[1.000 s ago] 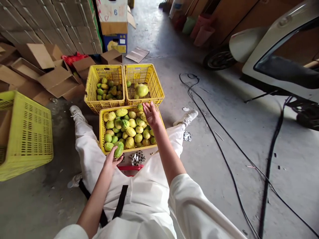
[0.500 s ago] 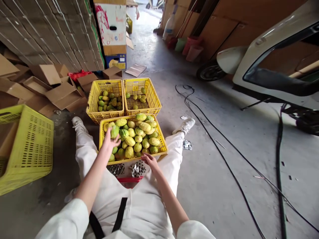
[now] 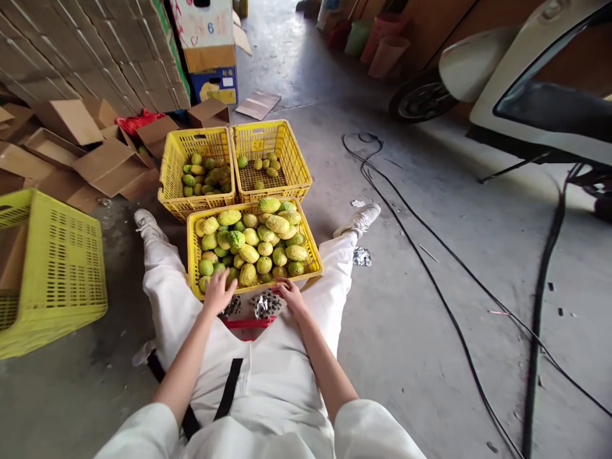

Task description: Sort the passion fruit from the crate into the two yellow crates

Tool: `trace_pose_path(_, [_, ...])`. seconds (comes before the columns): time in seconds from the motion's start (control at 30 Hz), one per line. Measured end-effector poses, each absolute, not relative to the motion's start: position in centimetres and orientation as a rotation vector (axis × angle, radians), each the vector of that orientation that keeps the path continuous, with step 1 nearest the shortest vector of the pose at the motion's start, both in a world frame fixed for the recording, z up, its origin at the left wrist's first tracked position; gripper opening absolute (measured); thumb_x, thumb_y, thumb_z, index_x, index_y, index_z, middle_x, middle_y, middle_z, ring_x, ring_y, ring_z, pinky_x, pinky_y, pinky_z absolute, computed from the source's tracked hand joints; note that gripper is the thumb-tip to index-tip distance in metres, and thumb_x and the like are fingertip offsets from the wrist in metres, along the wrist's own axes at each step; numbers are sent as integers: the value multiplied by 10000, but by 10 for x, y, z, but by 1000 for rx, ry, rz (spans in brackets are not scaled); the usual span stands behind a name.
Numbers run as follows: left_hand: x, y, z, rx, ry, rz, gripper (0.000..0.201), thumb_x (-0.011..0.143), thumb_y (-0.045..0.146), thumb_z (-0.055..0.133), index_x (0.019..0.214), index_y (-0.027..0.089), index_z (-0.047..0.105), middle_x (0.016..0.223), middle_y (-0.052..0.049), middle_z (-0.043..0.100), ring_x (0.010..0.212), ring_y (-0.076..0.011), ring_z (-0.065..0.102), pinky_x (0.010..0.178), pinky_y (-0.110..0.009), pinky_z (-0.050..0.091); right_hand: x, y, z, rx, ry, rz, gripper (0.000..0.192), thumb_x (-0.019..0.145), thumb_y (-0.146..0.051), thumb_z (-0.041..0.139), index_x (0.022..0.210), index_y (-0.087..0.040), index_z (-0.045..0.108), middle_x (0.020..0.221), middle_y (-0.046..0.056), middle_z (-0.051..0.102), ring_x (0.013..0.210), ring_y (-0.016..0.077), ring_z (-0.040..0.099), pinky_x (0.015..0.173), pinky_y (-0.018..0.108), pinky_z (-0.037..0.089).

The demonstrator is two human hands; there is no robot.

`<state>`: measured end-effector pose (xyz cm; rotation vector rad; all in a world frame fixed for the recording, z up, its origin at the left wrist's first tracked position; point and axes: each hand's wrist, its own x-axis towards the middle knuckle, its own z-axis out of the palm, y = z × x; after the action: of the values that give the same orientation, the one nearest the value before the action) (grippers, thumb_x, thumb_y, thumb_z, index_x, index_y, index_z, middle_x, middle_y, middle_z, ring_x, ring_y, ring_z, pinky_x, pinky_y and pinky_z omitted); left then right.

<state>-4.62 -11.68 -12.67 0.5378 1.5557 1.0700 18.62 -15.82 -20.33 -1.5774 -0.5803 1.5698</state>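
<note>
- Full yellow crate (image 3: pixel 313 254) of green-yellow fruit (image 3: pixel 251 247) sits between the spread legs, straight ahead of both hands; long side runs left to right.
- Two smaller crates (image 3: pixel 173 185) beyond it, part filled.
- Left hand (image 3: pixel 218 292) fingers loosely spread, empty, on the near rim and nearest the fruit.
- Right hand (image 3: pixel 289 294) loosely open, empty, just short of the rim beside foil scraps (image 3: pixel 265 304).

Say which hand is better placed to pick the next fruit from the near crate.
Left, probably. The left hand lies over the near crate's front rim, touching the fruit there. The right hand rests outside the rim, by the foil scraps.
</note>
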Motion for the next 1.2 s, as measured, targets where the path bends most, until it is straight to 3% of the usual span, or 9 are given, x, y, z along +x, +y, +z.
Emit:
trace_pose_path(0.03, [-45, -128, -143, 920, 1737, 671, 235, 793, 407, 742, 765, 241, 579, 1063, -135, 695, 1376, -320, 479, 1014, -383, 478, 187, -158, -203, -1585, -597, 1568, 397, 625, -434, 761, 926, -196, 661, 739, 23, 727, 741, 205, 705, 802, 369, 566])
trace_pose_path(0.07, [-45, -135, -155, 996, 1781, 546, 235, 763, 380, 769, 753, 228, 591, 1041, -156, 704, 1366, -355, 490, 1033, -412, 458, 187, -158, -203, -1593, -615, 1566, 396, 632, -440, 750, 928, -195, 656, 737, 21, 725, 735, 202, 704, 793, 365, 567])
trace_pose_path(0.2, [-52, -136, -176, 1237, 1834, 245, 185, 873, 356, 631, 958, 193, 652, 1183, -164, 711, 1288, -345, 572, 1086, -443, 392, 188, -158, -203, -1637, -706, 1548, 386, 661, -456, 708, 935, -193, 637, 736, 22, 724, 741, 204, 712, 755, 344, 569])
trace_pose_path(0.4, [-57, -138, -183, 1540, 1767, -133, 371, 995, 377, 401, 1105, 162, 683, 1206, -165, 727, 1209, -330, 633, 1073, -453, 382, 187, -161, -204, -1738, -918, 1463, 337, 768, -434, 598, 1004, -195, 624, 731, 31, 730, 719, 213, 714, 707, 340, 565])
trace_pose_path(0.5, [-56, -138, -183, 1630, 1731, -236, 415, 1011, 396, 361, 1183, 170, 664, 1219, -147, 728, 1176, -308, 655, 1014, -420, 428, 185, -161, -201, -1812, -1062, 1361, 297, 798, -407, 574, 1005, -202, 627, 754, 35, 724, 709, 214, 691, 715, 352, 550])
trace_pose_path(0.67, [-57, -133, -181, 1707, 1670, -355, 471, 1022, 418, 310, 1029, 169, 710, 1136, -146, 752, 1095, -297, 692, 912, -379, 473, 179, -150, -196, -1868, -1384, 1214, 233, 838, -321, 559, 1014, -193, 641, 918, 75, 737, 765, 208, 673, 785, 360, 538])
trace_pose_path(0.83, [-58, -131, -178, 1732, 1587, -405, 509, 1024, 451, 293, 1014, 163, 713, 1120, -154, 754, 1073, -302, 699, 870, -369, 485, 173, -125, -200, -1913, -1626, 1136, 183, 844, -231, 581, 1001, -182, 661, 1058, 119, 722, 982, 247, 659, 911, 372, 503])
trace_pose_path(1.0, [-55, -130, -174, 1721, 1547, -422, 552, 1026, 477, 269, 1024, 147, 711, 1112, -173, 751, 1082, -316, 696, 885, -387, 486, 165, -103, -202, -2088, -2050, 887, 278, 893, -217, 569, 1152, -150, 644, 1101, 134, 702, 1030, 249, 645, 874, 318, 488])
trace_pose_path(1.2, [-50, -130, -175, 1687, 1564, -402, 573, 1036, 472, 243, 1080, 126, 698, 1119, -181, 744, 1088, -333, 688, 907, -419, 490, 151, -89, -209, -2380, -2074, 784, 455, 894, -313, 641, 1288, -100, 566, 1222, 191, 642, 1119, 296, 601, 864, 337, 456])
